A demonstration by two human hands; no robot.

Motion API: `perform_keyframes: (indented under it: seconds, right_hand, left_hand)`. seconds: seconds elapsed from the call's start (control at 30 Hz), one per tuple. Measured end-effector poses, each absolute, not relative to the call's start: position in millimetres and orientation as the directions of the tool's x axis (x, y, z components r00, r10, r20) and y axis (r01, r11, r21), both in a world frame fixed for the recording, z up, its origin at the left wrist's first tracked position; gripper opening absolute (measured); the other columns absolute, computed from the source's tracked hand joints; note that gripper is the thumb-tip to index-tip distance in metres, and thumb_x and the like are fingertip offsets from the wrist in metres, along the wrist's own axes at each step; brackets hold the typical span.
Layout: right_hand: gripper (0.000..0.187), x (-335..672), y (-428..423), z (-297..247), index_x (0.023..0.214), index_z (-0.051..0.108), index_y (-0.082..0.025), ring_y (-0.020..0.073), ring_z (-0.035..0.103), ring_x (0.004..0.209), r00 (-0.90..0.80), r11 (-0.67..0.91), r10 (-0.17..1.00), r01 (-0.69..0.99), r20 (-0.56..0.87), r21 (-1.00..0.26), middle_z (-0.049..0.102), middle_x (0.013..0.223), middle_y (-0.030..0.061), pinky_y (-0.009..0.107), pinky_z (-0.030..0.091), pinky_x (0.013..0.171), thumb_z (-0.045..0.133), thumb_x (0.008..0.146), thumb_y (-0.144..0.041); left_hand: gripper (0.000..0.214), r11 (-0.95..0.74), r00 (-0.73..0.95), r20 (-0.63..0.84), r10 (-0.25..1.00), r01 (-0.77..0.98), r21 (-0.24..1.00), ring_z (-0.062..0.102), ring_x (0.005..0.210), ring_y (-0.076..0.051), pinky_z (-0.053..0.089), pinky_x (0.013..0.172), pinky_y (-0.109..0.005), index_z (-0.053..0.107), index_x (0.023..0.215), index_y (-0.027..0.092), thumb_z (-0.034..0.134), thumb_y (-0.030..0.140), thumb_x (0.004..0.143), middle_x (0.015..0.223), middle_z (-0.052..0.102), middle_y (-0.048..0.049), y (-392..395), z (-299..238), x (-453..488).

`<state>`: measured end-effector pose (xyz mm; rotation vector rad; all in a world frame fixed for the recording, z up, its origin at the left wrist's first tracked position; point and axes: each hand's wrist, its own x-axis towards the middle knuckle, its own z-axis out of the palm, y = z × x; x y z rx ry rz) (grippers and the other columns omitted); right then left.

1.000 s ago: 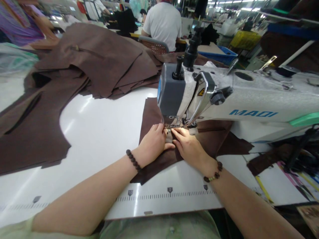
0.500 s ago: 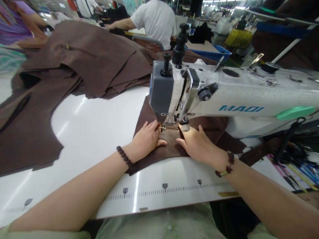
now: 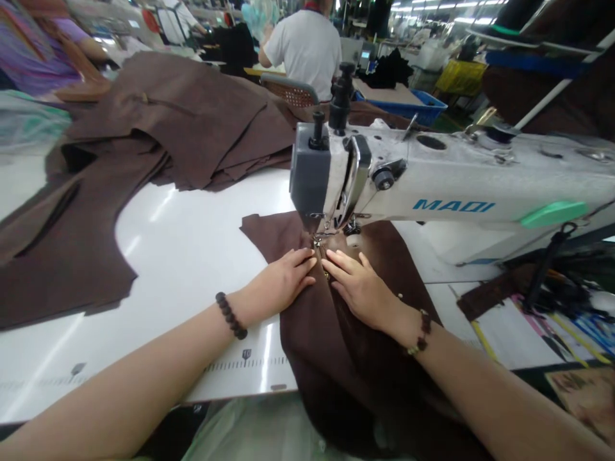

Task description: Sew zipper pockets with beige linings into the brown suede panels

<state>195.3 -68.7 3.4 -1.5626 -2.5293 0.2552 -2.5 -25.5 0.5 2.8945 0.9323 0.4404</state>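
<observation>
A dark brown fabric piece (image 3: pixel 312 339) lies under the presser foot (image 3: pixel 318 242) of the white sewing machine (image 3: pixel 456 173). Its near part hangs over the table's front edge. My left hand (image 3: pixel 283 282) rests on it just left of the foot, fingers stretched out and flat. On the other side, my right hand (image 3: pixel 362 288) lies open on the cloth, fingertips close to those of the left. Between them runs a narrow seam or slit with a small gold-coloured metal bit, too small to name. The needle tip is hard to make out.
Brown fabric pieces (image 3: pixel 202 128) are heaped on the white table (image 3: pixel 187 243) at the left. A person in a white shirt (image 3: pixel 307 51) sits beyond the machine. A blue crate (image 3: pixel 430 109) stands behind it. Pens and tools (image 3: pixel 567 326) lie at the right.
The brown fabric has been turned under the machine, and a long part now drops over the front edge. Both hands have shifted with it, and the right now lies nearer the left.
</observation>
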Motion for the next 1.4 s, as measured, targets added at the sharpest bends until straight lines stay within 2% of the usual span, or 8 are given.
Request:
perform_keyframes:
  seconds: [0.1,0.2,0.3,0.4,0.5,0.83,1.13,1.4]
  right_hand:
    - [0.042,191,-76,-3,0.132,0.04,-0.02,0.021,0.033,0.13,-0.391,0.4,0.916,0.889,0.088,-0.222,0.038,0.14,0.0076,0.053,0.025,0.105,0.034,0.091,-0.018]
    - [0.039,191,-74,3,0.129,0.044,-0.02,0.0215,0.038,0.125,-0.409,0.423,0.906,0.885,0.11,-0.195,0.04,0.139,0.0067,0.047,0.03,0.102,0.038,0.09,-0.021]
    - [0.042,194,-64,9,0.129,0.044,-0.02,0.0239,0.043,0.116,-0.43,0.443,0.895,0.886,0.118,-0.135,0.039,0.139,0.0077,0.043,0.035,0.094,0.044,0.089,-0.03]
    - [0.043,193,-54,9,0.132,0.042,-0.024,0.027,0.048,0.106,-0.393,0.401,0.912,0.915,0.12,-0.048,0.041,0.137,0.0106,0.043,0.038,0.084,0.04,0.09,-0.035]
    - [0.041,192,-49,4,0.13,0.045,-0.025,0.0282,0.048,0.104,-0.357,0.363,0.924,0.932,0.134,-0.017,0.046,0.131,0.0128,0.042,0.037,0.081,0.037,0.091,-0.035]
    - [0.039,189,-45,2,0.125,0.048,-0.018,0.0262,0.045,0.109,-0.319,0.334,0.936,0.939,0.148,-0.087,0.053,0.121,0.0127,0.041,0.034,0.09,0.039,0.091,-0.032]
    - [0.041,193,-44,-4,0.125,0.048,-0.012,0.0265,0.044,0.111,-0.299,0.328,0.936,0.933,0.186,-0.149,0.053,0.121,0.0143,0.04,0.034,0.092,0.039,0.09,-0.033]
    - [0.033,195,-45,-3,0.118,0.055,-0.021,0.024,0.047,0.108,-0.367,0.406,0.905,0.896,0.215,-0.18,0.05,0.129,0.0066,0.04,0.035,0.09,0.042,0.089,-0.03]
  left_hand:
    - [0.035,-0.834,0.785,0.287,0.549,0.538,0.125,0.05,0.113,-0.025,0.044,0.097,-0.039,0.052,0.117,0.006,0.038,0.029,0.094,0.121,0.052,-0.0168,-25,-4,-4]
    - [0.034,-0.848,0.801,0.285,0.527,0.519,0.109,0.05,0.112,-0.025,0.042,0.098,-0.041,0.053,0.117,0.009,0.04,0.029,0.093,0.118,0.053,-0.0152,-23,-5,-5]
    - [0.032,-0.855,0.812,0.276,0.515,0.509,0.099,0.05,0.111,-0.026,0.041,0.098,-0.042,0.055,0.115,0.009,0.043,0.027,0.092,0.116,0.053,-0.0142,-23,-4,-5]
    - [0.031,-0.857,0.818,0.261,0.513,0.505,0.103,0.05,0.11,-0.026,0.041,0.098,-0.041,0.055,0.114,0.009,0.046,0.026,0.091,0.114,0.054,-0.0136,-22,-2,-4]
    - [0.03,-0.86,0.822,0.256,0.508,0.498,0.106,0.051,0.107,-0.025,0.042,0.096,-0.04,0.055,0.113,0.01,0.048,0.026,0.09,0.113,0.055,-0.0129,-21,-1,-4]
    - [0.029,-0.865,0.826,0.26,0.501,0.489,0.112,0.051,0.104,-0.025,0.043,0.093,-0.04,0.056,0.111,0.011,0.051,0.027,0.088,0.111,0.055,-0.0128,-19,0,-5]
    - [0.03,-0.861,0.827,0.243,0.508,0.494,0.118,0.051,0.105,-0.025,0.043,0.095,-0.04,0.056,0.112,0.011,0.055,0.026,0.086,0.113,0.055,-0.0122,-19,3,-5]
    - [0.031,-0.863,0.823,0.263,0.504,0.49,0.124,0.05,0.11,-0.027,0.041,0.098,-0.043,0.055,0.114,0.012,0.055,0.025,0.086,0.116,0.054,-0.013,-20,0,-5]
